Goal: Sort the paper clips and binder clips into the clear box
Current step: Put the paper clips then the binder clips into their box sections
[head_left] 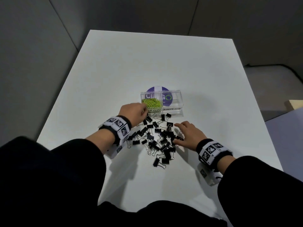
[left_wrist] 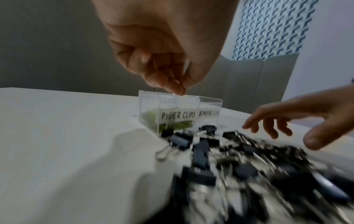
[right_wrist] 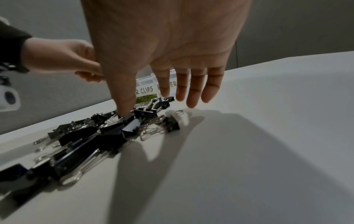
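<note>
**Clear box, two labelled compartments, with loose clips on white surface**

Clear box [head_left: 172, 102]: stands on the white surface [head_left: 164, 63]; front strip reads "PAPER CLIPS" on the left compartment and "BINDER CLIPS" on the right. Under the box lies a round purple sticker [head_left: 157, 89] with partly legible white and green lettering ending in "GO".

Paper clips [head_left: 151, 103]: lime green, heaped inside the left compartment. The right compartment shows no contents.

Binder clips [head_left: 159, 139]: black with silver wire handles, scattered in a heap just in front of the box, nearest ones touching or almost touching its front wall.

Left hand [head_left: 132, 112]: above the box's front left corner, fingertips [left_wrist: 179, 89] pinched together over the paper-clip compartment; whether the grip holds anything cannot be told.

Right hand [head_left: 186, 136]: at the right of the heap, front of the box, grip released, fingers spread, thumb tip down among the binder clips.

Both wrists carry bands with black-and-white square markers.
</note>
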A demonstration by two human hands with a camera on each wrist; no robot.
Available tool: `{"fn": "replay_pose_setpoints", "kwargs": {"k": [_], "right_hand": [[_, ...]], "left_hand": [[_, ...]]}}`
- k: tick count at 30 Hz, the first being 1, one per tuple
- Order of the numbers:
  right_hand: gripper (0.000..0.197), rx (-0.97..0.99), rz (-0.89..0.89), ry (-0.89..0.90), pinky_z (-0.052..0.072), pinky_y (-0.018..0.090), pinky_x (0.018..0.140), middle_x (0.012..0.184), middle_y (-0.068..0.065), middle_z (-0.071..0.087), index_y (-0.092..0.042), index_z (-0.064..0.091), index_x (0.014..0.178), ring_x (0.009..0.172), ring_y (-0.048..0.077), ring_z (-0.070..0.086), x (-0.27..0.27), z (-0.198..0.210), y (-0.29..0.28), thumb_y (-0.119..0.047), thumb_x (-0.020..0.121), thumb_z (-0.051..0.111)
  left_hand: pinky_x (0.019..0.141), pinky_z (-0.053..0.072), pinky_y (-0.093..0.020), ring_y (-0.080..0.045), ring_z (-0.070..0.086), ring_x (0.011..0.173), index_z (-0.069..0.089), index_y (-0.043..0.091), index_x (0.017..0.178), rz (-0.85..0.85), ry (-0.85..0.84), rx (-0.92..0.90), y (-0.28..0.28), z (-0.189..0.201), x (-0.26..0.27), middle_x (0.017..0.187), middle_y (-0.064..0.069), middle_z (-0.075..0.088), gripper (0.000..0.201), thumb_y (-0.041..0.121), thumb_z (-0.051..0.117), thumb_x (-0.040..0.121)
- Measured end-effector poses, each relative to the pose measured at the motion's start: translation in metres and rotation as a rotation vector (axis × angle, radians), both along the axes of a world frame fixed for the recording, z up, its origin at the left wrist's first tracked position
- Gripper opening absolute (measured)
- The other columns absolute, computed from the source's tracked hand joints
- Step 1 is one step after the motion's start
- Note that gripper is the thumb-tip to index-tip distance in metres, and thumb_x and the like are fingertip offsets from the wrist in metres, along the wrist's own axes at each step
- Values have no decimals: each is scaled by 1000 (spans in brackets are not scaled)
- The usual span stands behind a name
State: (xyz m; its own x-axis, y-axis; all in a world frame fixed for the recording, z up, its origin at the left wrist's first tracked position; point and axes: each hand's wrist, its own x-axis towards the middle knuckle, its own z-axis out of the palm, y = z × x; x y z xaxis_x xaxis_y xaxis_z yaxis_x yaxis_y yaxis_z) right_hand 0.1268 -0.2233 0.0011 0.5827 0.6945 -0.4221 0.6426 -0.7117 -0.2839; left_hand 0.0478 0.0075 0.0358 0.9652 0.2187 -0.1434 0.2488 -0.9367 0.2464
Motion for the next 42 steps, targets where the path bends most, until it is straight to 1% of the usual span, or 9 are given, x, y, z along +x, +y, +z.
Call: {"fn": "replay_pose_setpoints", "kwargs": {"k": [3, 5, 9, 12, 17, 26, 34, 39, 42], "right_hand": [[88, -62, -1, 46, 44, 36, 93, 142, 3, 32, -25, 22, 144, 125, 22, 42, -7, 0, -9, -56, 74, 66], [95, -82, -5, 68, 45, 37, 92, 142, 3, 30, -24, 18, 146, 126, 22, 41, -13, -2, -12, -54, 72, 69], [90, -45, -69, 88, 45, 37, 95, 139, 5, 30, -21, 21, 145, 124, 24, 42, -22, -7, -7, -44, 74, 71], [72, -5, -113, 109, 45, 35, 95, 133, 10, 35, -17, 33, 139, 117, 27, 48, -26, -11, 1, -36, 80, 68], [45, 46, -193, 128, 43, 31, 88, 124, 13, 39, -8, 46, 124, 103, 31, 55, -30, -13, 11, -27, 86, 63], [33, 17, -214, 137, 40, 31, 83, 120, 18, 46, 1, 49, 113, 105, 32, 53, -25, -14, 18, -18, 87, 60], [22, 63, -237, 132, 38, 28, 75, 110, 19, 61, -1, 55, 107, 101, 31, 57, -25, -11, 13, -11, 86, 54], [21, 88, -257, 136, 36, 26, 71, 107, 21, 63, 1, 55, 105, 99, 32, 58, -22, -6, 12, -9, 86, 52], [17, 94, -257, 147, 40, 30, 70, 103, 22, 65, 2, 57, 98, 95, 34, 60, -18, -1, 13, -10, 86, 53]], "left_hand": [[72, 48, -27, -15, 58, 90, 53, 21, 112, 7, 162, -3, 2, -10, -31, 108, 2, 61, 31, 43, 43, 93], [78, 47, -31, -17, 58, 96, 45, 22, 122, 15, 302, -47, 2, -19, -47, 118, 0, 54, 46, 50, 53, 86], [87, 47, -35, -24, 56, 107, 35, 18, 132, 33, 403, -138, -2, -35, -64, 129, -6, 42, 66, 38, 69, 79], [87, 46, -35, -28, 55, 105, 38, 14, 130, 94, 371, -213, -6, -44, -66, 128, -10, 40, 57, 21, 67, 82], [91, 45, -36, -30, 54, 107, 46, 13, 122, 200, 317, -308, -12, -49, -64, 124, -12, 44, 40, 14, 62, 85], [86, 43, -33, -29, 50, 106, 51, 10, 112, 235, 204, -284, -27, -53, -58, 118, -13, 48, 29, 8, 56, 84], [77, 40, -29, -28, 55, 100, 55, 8, 104, 288, 137, -374, -25, -45, -58, 109, -12, 58, 24, 8, 56, 81], [82, 42, -27, -23, 57, 100, 65, 8, 103, 264, 110, -390, -24, -36, -53, 111, -10, 60, 19, 12, 61, 84], [84, 43, -25, -23, 58, 103, 68, 10, 106, 239, 90, -406, -24, -30, -51, 113, -9, 61, 22, 10, 60, 85]]}}
